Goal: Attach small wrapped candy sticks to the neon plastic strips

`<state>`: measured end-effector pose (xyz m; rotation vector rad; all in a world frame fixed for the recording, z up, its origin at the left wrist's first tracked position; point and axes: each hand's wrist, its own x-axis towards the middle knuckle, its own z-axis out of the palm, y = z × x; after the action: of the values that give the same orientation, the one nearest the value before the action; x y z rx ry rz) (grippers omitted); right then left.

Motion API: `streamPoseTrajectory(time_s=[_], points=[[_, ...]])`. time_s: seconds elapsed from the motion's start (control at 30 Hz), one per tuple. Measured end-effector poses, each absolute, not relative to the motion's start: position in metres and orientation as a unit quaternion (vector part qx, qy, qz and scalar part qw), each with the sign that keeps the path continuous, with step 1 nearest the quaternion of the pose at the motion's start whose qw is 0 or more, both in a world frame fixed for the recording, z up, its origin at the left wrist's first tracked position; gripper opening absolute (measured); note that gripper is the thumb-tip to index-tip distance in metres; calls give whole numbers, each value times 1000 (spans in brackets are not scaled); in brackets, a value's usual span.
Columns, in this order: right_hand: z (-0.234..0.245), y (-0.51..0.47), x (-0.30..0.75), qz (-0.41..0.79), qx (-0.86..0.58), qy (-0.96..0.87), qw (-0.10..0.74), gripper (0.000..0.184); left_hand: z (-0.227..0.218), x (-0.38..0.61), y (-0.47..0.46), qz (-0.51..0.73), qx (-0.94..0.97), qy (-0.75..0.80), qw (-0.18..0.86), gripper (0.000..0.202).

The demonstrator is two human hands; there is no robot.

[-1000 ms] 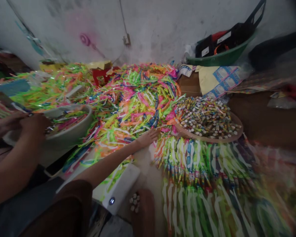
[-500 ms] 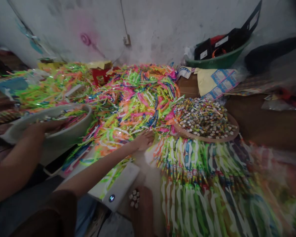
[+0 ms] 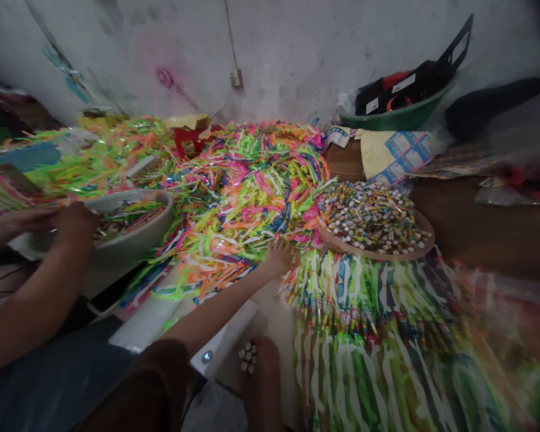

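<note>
My left hand reaches out from the lower left and rests on the near edge of a big heap of neon plastic strips. Its fingers are curled among the strips, and blur hides whether it grips any. Just right of my hand lie rows of packed strips with small tubes. My right hand is out of view. At the far left, a co-worker's two hands work at the rim of a white bowl that holds more strips.
A round tray heaped with small capped tubes sits right of the heap. A white device with a lit button lies by my knee. A green basin and printed sheets stand near the wall.
My left hand slid back from the heap, then forward again, and its fingers went from flat to curled. The co-worker's hands shifted around the bowl's rim. The view swayed slightly.
</note>
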<state>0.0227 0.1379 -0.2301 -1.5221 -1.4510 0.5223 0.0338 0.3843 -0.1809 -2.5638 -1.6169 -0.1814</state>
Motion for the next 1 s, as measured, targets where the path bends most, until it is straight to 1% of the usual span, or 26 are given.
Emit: streamPoseTrajectory(time_s=[0.1, 0.17, 0.27, 0.47, 0.6, 0.7, 0.87, 1.0], points=[[-231, 138, 22, 203, -626, -587, 471, 31, -180, 34, 384, -55, -845, -527, 69, 49], [-230, 139, 22, 200, -621, -592, 473, 30, -179, 32, 383, -50, -846, -524, 79, 54], [-228, 139, 22, 199, -624, -592, 470, 31, -177, 28, 378, -40, -852, -515, 90, 69], [-226, 139, 22, 202, -624, -594, 466, 35, -173, 18, 374, -25, -846, -522, 102, 78], [-226, 139, 23, 204, -624, -593, 466, 34, -173, 16, 375, -21, -837, -531, 128, 87], [-224, 139, 24, 207, -621, -599, 462, 32, -176, 15, 378, -21, -822, -552, 139, 86], [-222, 138, 25, 198, -624, -598, 463, 29, -176, 10, 385, -37, -814, -556, 164, 70], [-221, 139, 24, 194, -625, -595, 467, 31, -171, 9, 394, -51, -813, -551, 182, 66]])
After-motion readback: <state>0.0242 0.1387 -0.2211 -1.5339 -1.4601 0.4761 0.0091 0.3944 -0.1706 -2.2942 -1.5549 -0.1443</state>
